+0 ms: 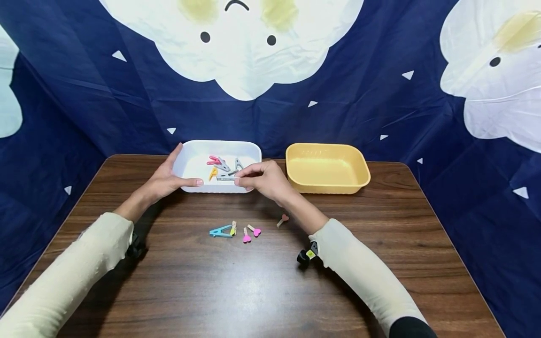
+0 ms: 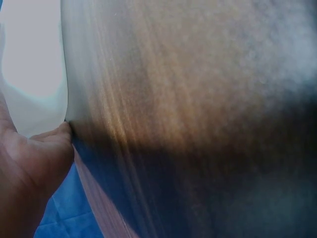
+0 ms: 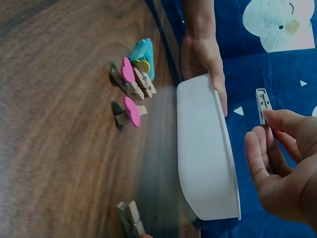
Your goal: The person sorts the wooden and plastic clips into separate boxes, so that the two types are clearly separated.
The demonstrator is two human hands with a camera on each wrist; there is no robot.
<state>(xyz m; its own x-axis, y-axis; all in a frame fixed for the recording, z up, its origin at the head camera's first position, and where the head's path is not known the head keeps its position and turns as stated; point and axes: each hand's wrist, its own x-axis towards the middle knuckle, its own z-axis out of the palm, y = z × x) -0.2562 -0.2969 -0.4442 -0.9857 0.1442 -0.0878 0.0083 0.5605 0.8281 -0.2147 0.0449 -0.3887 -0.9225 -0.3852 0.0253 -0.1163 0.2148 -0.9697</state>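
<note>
My right hand [image 1: 266, 180] pinches a grey clothespin [image 3: 262, 101] between thumb and fingertips, above the front part of the white bin [image 1: 194, 189]. Inside that bin lie a pink clothespin [image 1: 213, 160], a small orange clothespin [image 1: 212, 173] and grey clothespins [image 1: 238, 164]. Around the left end of the bin, my left hand [image 1: 162, 180] rests with straight, spread fingers, its thumb along the front rim. In the left wrist view the thumb [image 2: 52, 139] touches the white wall.
On the wooden table [image 1: 177, 291], nearer me, lie a blue clothespin [image 1: 220, 232] and small wooden pegs with pink hearts [image 1: 247, 238]. Another peg with a reddish heart [image 1: 282, 219] lies below my right wrist. A yellow bin [image 1: 327, 188] stands right of the white one, before a blue curtain [image 1: 270, 117].
</note>
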